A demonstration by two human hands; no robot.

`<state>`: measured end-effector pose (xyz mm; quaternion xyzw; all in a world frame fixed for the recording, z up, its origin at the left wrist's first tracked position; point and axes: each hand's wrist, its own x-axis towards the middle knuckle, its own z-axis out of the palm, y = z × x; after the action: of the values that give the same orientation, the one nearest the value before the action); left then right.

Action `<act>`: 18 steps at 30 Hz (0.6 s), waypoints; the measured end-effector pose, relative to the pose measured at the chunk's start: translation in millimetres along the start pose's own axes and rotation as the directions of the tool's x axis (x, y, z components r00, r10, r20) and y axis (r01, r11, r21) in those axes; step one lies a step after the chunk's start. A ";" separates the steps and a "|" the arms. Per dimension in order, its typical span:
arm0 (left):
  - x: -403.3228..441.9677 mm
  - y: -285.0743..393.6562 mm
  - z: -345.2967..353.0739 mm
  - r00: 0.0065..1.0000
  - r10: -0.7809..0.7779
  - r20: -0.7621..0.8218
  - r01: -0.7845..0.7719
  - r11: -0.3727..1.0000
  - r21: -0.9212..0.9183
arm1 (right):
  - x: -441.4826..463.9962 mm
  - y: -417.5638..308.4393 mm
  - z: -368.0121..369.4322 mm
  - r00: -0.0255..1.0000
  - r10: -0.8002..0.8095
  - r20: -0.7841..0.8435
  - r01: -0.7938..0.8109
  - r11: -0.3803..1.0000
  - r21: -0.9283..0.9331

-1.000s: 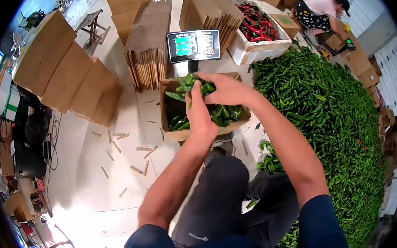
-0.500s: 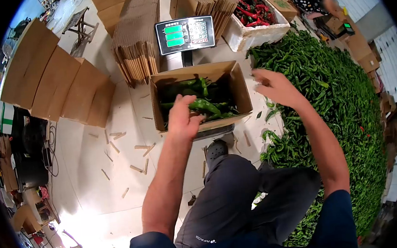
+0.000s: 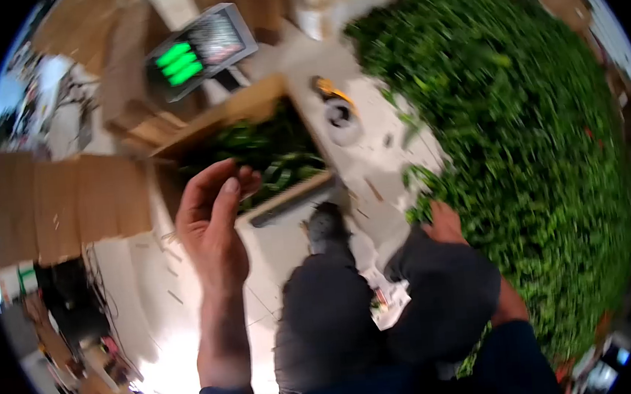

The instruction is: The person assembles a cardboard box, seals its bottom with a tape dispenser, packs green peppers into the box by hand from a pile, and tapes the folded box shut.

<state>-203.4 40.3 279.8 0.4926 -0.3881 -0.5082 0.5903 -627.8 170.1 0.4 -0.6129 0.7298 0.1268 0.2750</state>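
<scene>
A cardboard box (image 3: pixel 249 102) holding green peppers (image 3: pixel 248 147) stands on a scale in front of me. Over the box's near left side hovers my left hand (image 3: pixel 213 220), its fingers loosely curled and nothing visible in them. My right hand (image 3: pixel 445 224) is low beside my knee, at the near left edge of a big heap of green peppers (image 3: pixel 517 122). Its fingertips reach among the peppers there and are blurred and partly hidden, so their grip does not show. The scale's display (image 3: pixel 200 50), with green lit figures, rises behind the box.
Flat cardboard stacks (image 3: pixel 131 71) stand behind the display. More brown boxes (image 3: pixel 72 209) are at the left. A white foam crate (image 3: pixel 337 3) with red peppers is at the back. What looks like a tape dispenser (image 3: pixel 340 117) lies on the floor right of the box.
My right hand has dropped from beside the box to the heap's edge near my knee. My left hand has lifted off the peppers. The view has tilted and shifted.
</scene>
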 end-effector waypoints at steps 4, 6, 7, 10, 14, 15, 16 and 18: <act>-9.0 -1.1 63.7 0.897 -0.278 0.345 0.141 0.918 0.371 | 5.8 -2.6 12.3 0.987 -0.094 -0.132 0.079 0.990 -0.118; -1.4 -26.2 94.9 0.844 -0.287 0.453 0.037 0.874 0.485 | 18.0 1.5 10.8 0.972 -0.102 -0.213 0.070 0.986 -0.154; 5.1 -39.8 112.8 0.808 -0.266 0.525 -0.085 0.830 0.551 | 25.9 2.1 2.9 0.975 -0.065 -0.213 0.031 0.987 -0.157; 25.1 -90.1 167.4 0.689 -0.499 0.526 -0.029 0.706 0.707 | 68.8 15.2 -7.1 0.980 -0.050 -0.192 0.020 0.988 -0.152; 54.2 -209.9 211.2 0.439 -0.724 0.532 -0.064 0.565 0.822 | 107.9 9.2 -33.3 0.997 -0.062 -0.052 0.055 0.990 -0.133; 64.2 -227.6 229.3 0.368 -0.819 0.441 -0.151 0.415 0.897 | 118.3 5.7 -33.0 0.997 -0.073 -0.040 0.067 0.990 -0.123; 70.8 -243.0 243.9 0.307 -0.893 0.328 -0.251 0.256 0.934 | 129.9 1.6 -30.9 0.996 -0.081 0.027 0.084 0.991 -0.108; 73.9 -295.8 245.2 0.444 -0.781 0.438 -0.563 0.137 0.815 | 144.4 4.6 -11.9 0.979 -0.194 -0.055 0.183 0.970 -0.163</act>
<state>-489.4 -77.7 40.3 0.4291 -0.7991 -0.3405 -0.2477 -649.3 45.8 -71.0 -0.7034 0.6651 0.1355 0.2110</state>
